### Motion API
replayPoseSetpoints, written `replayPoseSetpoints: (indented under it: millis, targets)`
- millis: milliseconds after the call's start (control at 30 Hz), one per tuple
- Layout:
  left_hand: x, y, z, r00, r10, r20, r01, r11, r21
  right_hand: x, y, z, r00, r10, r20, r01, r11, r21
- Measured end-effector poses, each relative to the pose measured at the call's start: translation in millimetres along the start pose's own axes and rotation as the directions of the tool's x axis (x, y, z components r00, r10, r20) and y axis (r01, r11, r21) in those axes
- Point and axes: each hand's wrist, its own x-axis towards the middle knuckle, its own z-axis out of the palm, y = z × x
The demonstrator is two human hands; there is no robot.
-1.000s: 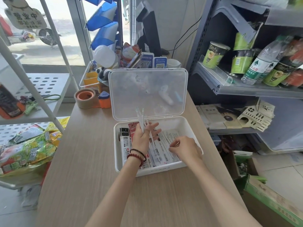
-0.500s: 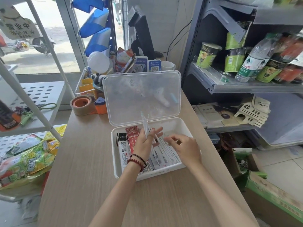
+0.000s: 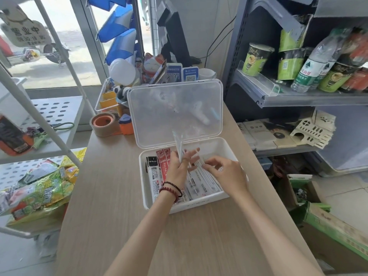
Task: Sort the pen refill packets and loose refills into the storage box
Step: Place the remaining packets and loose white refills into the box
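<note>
A white storage box (image 3: 199, 205) stands open on the wooden counter, its clear lid (image 3: 175, 112) raised at the back. Inside lie a black-and-white refill packet (image 3: 153, 172), red packets (image 3: 163, 158) and several clear packets (image 3: 203, 182). My left hand (image 3: 178, 168) is over the box and holds a few loose refills (image 3: 179, 145) upright, their tips sticking up in front of the lid. My right hand (image 3: 225, 173) reaches into the box from the right, its fingertips pinching the clear packets next to the left hand.
A roll of brown tape (image 3: 102, 123), an orange dispenser (image 3: 125, 124) and a clear organiser (image 3: 111, 96) with small items stand behind the box. Snack bags (image 3: 37, 192) lie on a white rack at left. A grey shelf (image 3: 298, 94) with cups and bottles stands at right.
The view shifted slightly. My right hand moved left across the clear packets toward my left hand. The left hand keeps the loose refills upright.
</note>
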Motion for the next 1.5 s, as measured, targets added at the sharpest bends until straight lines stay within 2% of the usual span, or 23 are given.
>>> replayPoseSetpoints:
  millis: [67, 133, 467, 667, 767, 900, 1033, 1167, 1333, 1400, 1500]
  targets:
    - [0.0, 1.9, -1.0, 1.0, 0.017, -0.009, -0.017, 0.999, -0.029, 1.5, 1.7, 2.2, 0.994, 0.062, -0.088, -0.063, 0.998, 0.0]
    - [-0.5, 1.9, -1.0, 1.0, 0.013, 0.004, -0.013, 0.999, -0.046, 4.5, 3.6, 5.1, 0.987, 0.116, -0.115, -0.115, 0.993, 0.01]
    - [2.5, 0.9, -2.0, 0.997, -0.079, -0.002, 0.078, 0.987, -0.142, 9.1, 5.2, 8.4, 0.97, 0.242, 0.009, -0.239, 0.963, -0.123]
    - [0.4, -0.7, -0.4, 0.995, -0.085, 0.049, 0.085, 0.996, 0.013, 13.7, 4.0, 9.3, 0.936, 0.325, 0.134, -0.288, 0.928, -0.237]
    - [0.4, -0.4, -0.1, 0.997, -0.069, 0.031, 0.068, 0.997, 0.035, 13.3, 5.3, 9.2, 0.939, 0.309, 0.149, -0.271, 0.935, -0.228]
    - [5.9, -5.0, -0.9, 0.998, -0.066, -0.013, 0.066, 0.997, -0.042, 12.5, 12.0, 11.0, 0.95, 0.261, 0.17, -0.229, 0.956, -0.183]
    - [4.1, -3.3, 1.6, 0.997, -0.081, 0.002, 0.081, 0.995, -0.062, 9.9, 8.8, 6.7, 0.979, 0.159, 0.123, -0.147, 0.984, -0.103]
    - [3.8, -6.6, -0.3, 0.996, -0.064, 0.065, 0.062, 0.998, 0.028, 3.3, 3.9, 2.6, 0.997, 0.073, 0.017, -0.073, 0.997, 0.027]
    - [-0.4, -15.3, 1.1, 0.982, 0.014, 0.187, -0.06, 0.969, 0.241, -3.2, 1.8, -3.8, 0.999, -0.003, 0.052, 0.0, 0.998, 0.065]
    - [-0.8, -16.8, 0.3, 0.979, 0.036, 0.201, -0.1, 0.943, 0.318, -4.1, 0.6, -5.1, 0.999, -0.001, 0.046, -0.002, 0.998, 0.057]
    - [-1.7, -15.1, -0.6, 0.98, 0.037, 0.196, -0.104, 0.933, 0.345, -5.5, -1.8, -5.4, 0.998, -0.001, 0.059, -0.002, 0.999, 0.046]
